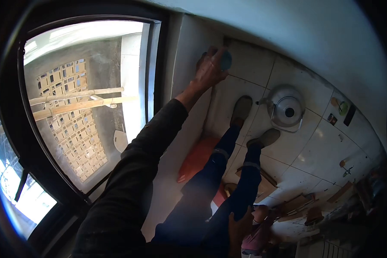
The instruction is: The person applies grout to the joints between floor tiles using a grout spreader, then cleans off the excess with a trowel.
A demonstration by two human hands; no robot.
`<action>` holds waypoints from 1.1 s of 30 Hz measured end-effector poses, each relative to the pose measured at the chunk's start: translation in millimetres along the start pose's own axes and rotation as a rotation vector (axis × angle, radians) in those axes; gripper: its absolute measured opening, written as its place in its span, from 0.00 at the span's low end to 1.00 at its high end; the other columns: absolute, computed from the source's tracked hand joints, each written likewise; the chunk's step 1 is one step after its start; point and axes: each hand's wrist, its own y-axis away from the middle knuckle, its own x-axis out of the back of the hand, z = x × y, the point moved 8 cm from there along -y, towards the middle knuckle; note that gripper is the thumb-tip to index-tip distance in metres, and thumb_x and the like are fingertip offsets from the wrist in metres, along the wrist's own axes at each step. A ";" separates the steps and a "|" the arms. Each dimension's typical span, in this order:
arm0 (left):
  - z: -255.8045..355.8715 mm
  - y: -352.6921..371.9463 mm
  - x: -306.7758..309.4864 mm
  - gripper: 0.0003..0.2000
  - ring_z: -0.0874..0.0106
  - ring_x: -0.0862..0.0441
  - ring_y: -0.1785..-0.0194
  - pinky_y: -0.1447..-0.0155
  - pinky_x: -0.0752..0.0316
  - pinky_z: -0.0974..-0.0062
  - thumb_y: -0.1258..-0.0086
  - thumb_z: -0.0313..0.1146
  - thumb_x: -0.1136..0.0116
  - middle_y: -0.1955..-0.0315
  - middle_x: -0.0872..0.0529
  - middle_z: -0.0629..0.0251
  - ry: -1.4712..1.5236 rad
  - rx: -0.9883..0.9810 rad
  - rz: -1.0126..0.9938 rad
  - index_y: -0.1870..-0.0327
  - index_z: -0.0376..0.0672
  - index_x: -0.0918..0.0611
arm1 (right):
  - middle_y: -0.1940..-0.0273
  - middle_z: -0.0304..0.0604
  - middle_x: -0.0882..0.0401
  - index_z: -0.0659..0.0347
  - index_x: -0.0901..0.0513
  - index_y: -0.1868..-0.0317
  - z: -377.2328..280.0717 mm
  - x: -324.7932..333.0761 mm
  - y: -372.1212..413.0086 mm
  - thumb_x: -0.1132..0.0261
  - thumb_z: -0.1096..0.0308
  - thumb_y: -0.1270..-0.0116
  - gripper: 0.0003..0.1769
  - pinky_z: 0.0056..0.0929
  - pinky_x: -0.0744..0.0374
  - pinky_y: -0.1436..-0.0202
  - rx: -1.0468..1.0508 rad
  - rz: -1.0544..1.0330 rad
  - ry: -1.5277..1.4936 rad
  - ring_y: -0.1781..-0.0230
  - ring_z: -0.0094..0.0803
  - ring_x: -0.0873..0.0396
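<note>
Your left hand (210, 71) grips a small round blue object (226, 61), probably light and rigid, fingertips at its rim, pressed against the white tiled surface (245, 64) beside the dark window frame (160, 64).

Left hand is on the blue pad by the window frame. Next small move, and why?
Probably a short stroke of the blue pad along the white strip toward the window frame. The left hand has its grip over the pad with the arm stretched almost straight, so only a small move looks easy. The right hand rests on a leg.
</note>
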 end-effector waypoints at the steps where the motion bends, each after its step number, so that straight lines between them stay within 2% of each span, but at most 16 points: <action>1: -11.2 -4.4 -30.5 0.37 0.43 0.16 0.49 0.49 0.16 0.51 0.50 0.32 0.25 0.43 0.21 0.51 -0.069 0.053 -0.108 0.34 0.53 0.26 | 0.40 0.63 0.23 0.66 0.34 0.27 -3.0 -2.5 -2.4 0.25 0.59 0.42 0.46 0.52 0.24 0.35 0.026 0.008 0.008 0.38 0.57 0.23; 4: -57.1 -17.5 -120.0 0.38 0.44 0.15 0.48 0.49 0.15 0.51 0.50 0.33 0.23 0.43 0.21 0.51 -0.186 0.133 -0.268 0.33 0.55 0.26 | 0.38 0.62 0.24 0.64 0.31 0.28 4.1 -19.2 -8.9 0.24 0.61 0.44 0.45 0.52 0.27 0.32 -0.023 -0.028 -0.047 0.35 0.59 0.26; 8: -126.2 -34.8 -215.7 0.40 0.47 0.13 0.51 0.50 0.14 0.53 0.52 0.39 0.17 0.44 0.20 0.52 -0.363 0.203 -0.229 0.34 0.54 0.25 | 0.39 0.61 0.24 0.64 0.31 0.28 -4.8 -34.0 -16.9 0.24 0.62 0.45 0.45 0.53 0.28 0.33 -0.051 -0.025 -0.044 0.35 0.59 0.27; 10: -150.8 -43.2 -252.0 0.52 0.45 0.14 0.45 0.46 0.15 0.51 0.47 0.46 0.18 0.38 0.25 0.46 -0.360 0.173 -0.240 0.21 0.58 0.39 | 0.38 0.61 0.25 0.65 0.31 0.29 -6.2 -41.7 -23.6 0.24 0.62 0.45 0.44 0.54 0.28 0.33 -0.141 -0.117 -0.097 0.35 0.60 0.27; 12: -135.0 -62.7 -246.8 0.50 0.57 0.28 0.27 0.27 0.27 0.64 0.36 0.36 0.24 0.18 0.47 0.54 0.120 0.631 -0.670 0.17 0.45 0.48 | 0.39 0.60 0.25 0.65 0.31 0.29 1.2 -54.4 -24.7 0.24 0.61 0.45 0.44 0.54 0.28 0.33 -0.187 -0.154 -0.096 0.35 0.60 0.27; 13: -157.3 -52.2 -276.6 0.50 0.57 0.28 0.27 0.27 0.27 0.64 0.36 0.36 0.24 0.18 0.47 0.54 0.111 0.634 -0.686 0.17 0.45 0.48 | 0.39 0.60 0.25 0.65 0.31 0.29 2.5 -58.4 -26.6 0.24 0.61 0.45 0.44 0.54 0.27 0.33 -0.211 -0.162 -0.099 0.35 0.60 0.27; 15: -181.9 -58.2 -296.7 0.51 0.52 0.22 0.33 0.32 0.21 0.61 0.38 0.34 0.23 0.22 0.37 0.50 -0.359 0.227 -0.201 0.17 0.45 0.46 | 0.36 0.61 0.25 0.64 0.30 0.28 0.2 -55.6 -34.7 0.24 0.58 0.42 0.43 0.54 0.27 0.32 -0.217 -0.196 -0.116 0.34 0.60 0.27; 18: -152.9 -46.6 -265.2 0.53 0.52 0.23 0.32 0.32 0.23 0.65 0.41 0.32 0.20 0.21 0.40 0.48 -0.254 0.449 -0.351 0.18 0.43 0.45 | 0.34 0.62 0.26 0.64 0.29 0.27 0.3 -52.8 -33.2 0.24 0.55 0.38 0.43 0.52 0.27 0.31 -0.208 -0.205 -0.121 0.34 0.60 0.26; 20: -185.7 -33.6 -282.2 0.48 0.53 0.30 0.27 0.26 0.31 0.54 0.39 0.39 0.23 0.23 0.39 0.48 -0.088 0.492 -0.436 0.19 0.47 0.39 | 0.34 0.62 0.26 0.64 0.30 0.27 -1.6 -46.6 -29.4 0.24 0.55 0.38 0.43 0.52 0.27 0.31 -0.176 -0.186 -0.117 0.34 0.60 0.27; 22: -145.2 -17.9 -244.1 0.64 0.38 0.17 0.43 0.44 0.15 0.51 0.50 0.46 0.16 0.25 0.46 0.31 -0.283 0.351 -0.196 0.16 0.63 0.54 | 0.34 0.64 0.26 0.66 0.30 0.28 -4.0 -36.9 -26.6 0.25 0.55 0.38 0.43 0.51 0.27 0.31 -0.160 -0.142 -0.080 0.35 0.60 0.26; 25: -61.9 31.5 -178.8 0.56 0.34 0.24 0.36 0.37 0.20 0.50 0.43 0.36 0.22 0.25 0.48 0.30 0.054 0.442 -0.098 0.17 0.55 0.50 | 0.33 0.64 0.27 0.66 0.30 0.27 -2.0 -20.3 -16.7 0.26 0.54 0.36 0.42 0.50 0.28 0.29 -0.021 -0.031 -0.079 0.35 0.60 0.26; 26: -24.3 53.1 -140.4 0.53 0.34 0.23 0.38 0.38 0.19 0.49 0.42 0.34 0.24 0.28 0.42 0.33 0.153 0.472 -0.137 0.18 0.55 0.48 | 0.33 0.64 0.27 0.66 0.30 0.27 -1.4 -15.2 -12.1 0.26 0.54 0.36 0.42 0.50 0.28 0.29 0.059 -0.005 -0.081 0.35 0.60 0.26; 28: 28.6 106.5 -88.4 0.48 0.34 0.34 0.29 0.30 0.29 0.46 0.41 0.35 0.29 0.31 0.38 0.35 0.479 0.562 -0.188 0.20 0.54 0.46 | 0.41 0.60 0.24 0.64 0.30 0.30 10.8 -2.1 -3.3 0.23 0.60 0.46 0.44 0.53 0.27 0.33 0.100 0.135 -0.030 0.35 0.59 0.27; 30: 84.6 157.4 -17.5 0.45 0.41 0.23 0.38 0.34 0.25 0.48 0.39 0.35 0.31 0.34 0.33 0.39 0.380 0.445 -0.075 0.21 0.55 0.44 | 0.41 0.59 0.23 0.62 0.29 0.31 12.5 17.7 -7.7 0.23 0.57 0.46 0.43 0.53 0.25 0.35 0.129 0.160 0.068 0.36 0.57 0.25; 32: 124.0 208.9 57.0 0.43 0.46 0.20 0.41 0.36 0.24 0.48 0.38 0.35 0.31 0.38 0.29 0.43 0.492 0.633 -0.149 0.21 0.55 0.43 | 0.37 0.60 0.25 0.61 0.31 0.28 23.2 30.2 -2.2 0.25 0.54 0.42 0.44 0.51 0.25 0.32 -0.146 -0.079 0.043 0.35 0.55 0.24; 33: 137.2 228.5 99.4 0.42 0.49 0.19 0.43 0.39 0.22 0.51 0.36 0.34 0.31 0.38 0.28 0.44 0.495 0.654 -0.115 0.22 0.55 0.41 | 0.36 0.60 0.25 0.61 0.30 0.29 37.5 21.6 -13.0 0.25 0.54 0.42 0.43 0.51 0.24 0.33 -0.025 -0.062 0.056 0.35 0.55 0.23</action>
